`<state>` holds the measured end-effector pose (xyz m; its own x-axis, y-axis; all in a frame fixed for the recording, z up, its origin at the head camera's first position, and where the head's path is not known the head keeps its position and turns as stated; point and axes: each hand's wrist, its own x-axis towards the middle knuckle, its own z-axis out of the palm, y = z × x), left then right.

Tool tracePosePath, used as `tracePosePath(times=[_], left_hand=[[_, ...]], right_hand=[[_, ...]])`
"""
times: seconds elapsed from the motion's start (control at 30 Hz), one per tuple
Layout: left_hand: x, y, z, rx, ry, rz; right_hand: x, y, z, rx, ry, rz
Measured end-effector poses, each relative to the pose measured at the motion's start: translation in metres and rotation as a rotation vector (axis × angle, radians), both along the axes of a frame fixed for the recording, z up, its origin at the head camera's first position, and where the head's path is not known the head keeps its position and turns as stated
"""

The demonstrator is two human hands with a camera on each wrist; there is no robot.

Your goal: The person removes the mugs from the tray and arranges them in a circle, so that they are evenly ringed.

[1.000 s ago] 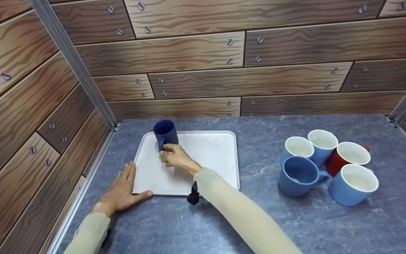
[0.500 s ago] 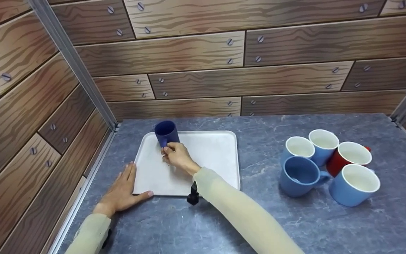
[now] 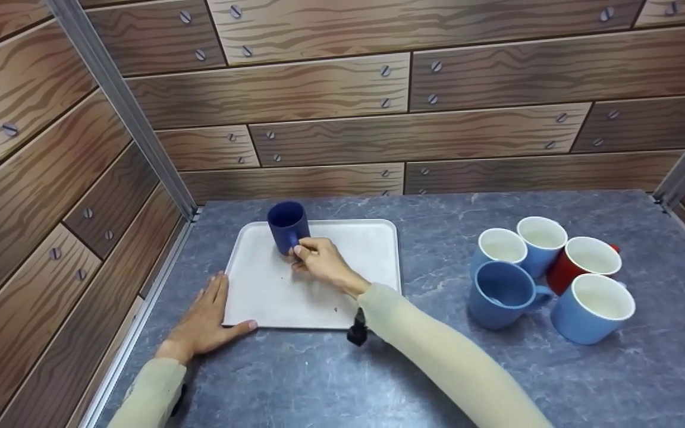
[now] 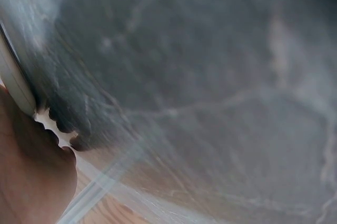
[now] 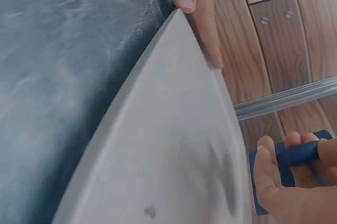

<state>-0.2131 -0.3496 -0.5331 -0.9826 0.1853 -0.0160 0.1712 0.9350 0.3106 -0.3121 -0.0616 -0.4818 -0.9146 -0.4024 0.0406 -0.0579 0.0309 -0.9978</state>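
In the head view my right hand [image 3: 327,264] pinches the handle of a dark blue mug [image 3: 286,230], which appears upright over the far left part of a white rectangular tray [image 3: 277,303]. The right wrist view shows thumb and fingers closed round the mug's handle [image 5: 297,154]. My left hand [image 3: 200,324] rests with straight fingers at the tray's near left corner, fingers along the left edge and thumb along the front edge. Only part of the left hand [image 4: 31,176] shows in its own wrist view, at the lower left.
To the right stand a blue mug [image 3: 497,309], a red mug [image 3: 565,270] with a white inside, and several light blue mugs [image 3: 580,318], grouped closely on the grey marbled table [image 3: 295,380]. Wood-patterned walls [image 3: 330,139] enclose the back and left. Small dark specks [image 3: 335,309] dot the tray.
My right hand has moved the dark blue mug a little to the right over the tray, its handle swinging to the right. The left hand stays in place.
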Motion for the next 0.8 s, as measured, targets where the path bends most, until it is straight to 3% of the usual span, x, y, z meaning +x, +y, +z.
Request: tracePosePath(times=[0.3,0.8], left_hand=[[0.001,0.000,-0.001,0.012,-0.004,0.003],[0.002,0.001,0.000,0.014,-0.015,-0.001]], right_hand=[[0.018,0.043,0.012,-0.084,-0.004,0.092],[0.052,0.115,0.037,-0.028,0.115,0.139]])
